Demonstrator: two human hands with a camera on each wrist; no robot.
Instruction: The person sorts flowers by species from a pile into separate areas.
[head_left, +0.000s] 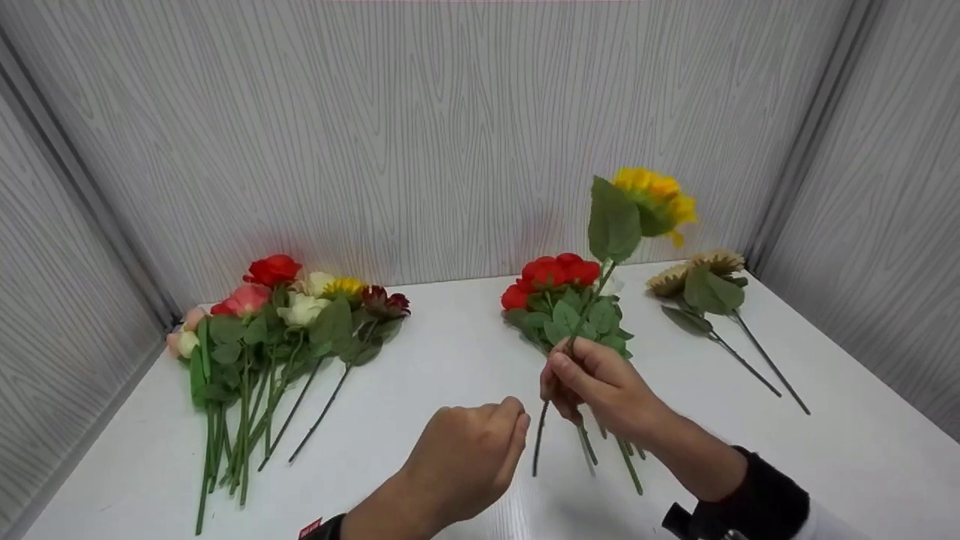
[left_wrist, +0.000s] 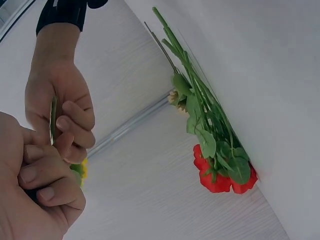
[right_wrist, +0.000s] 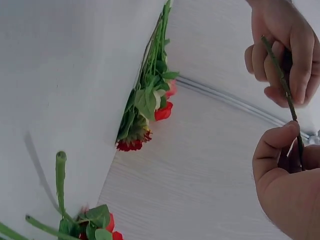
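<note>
My right hand pinches the dark stem of a yellow sunflower between thumb and fingers. The bloom tilts up and to the right, with a large green leaf below it. Close beside the lower stem is my left hand, its fingers curled and no flower showing in it. In the right wrist view the thin stem crosses in front of the left hand. Behind the right hand, a bunch of red flowers with green leaves lies on the white table.
At the left lies a mixed bunch with red, pink, white, yellow and dark red flowers, stems toward me. Two tan flowers with dark stems lie at the far right. Wood-grain panels enclose the table at the back and sides.
</note>
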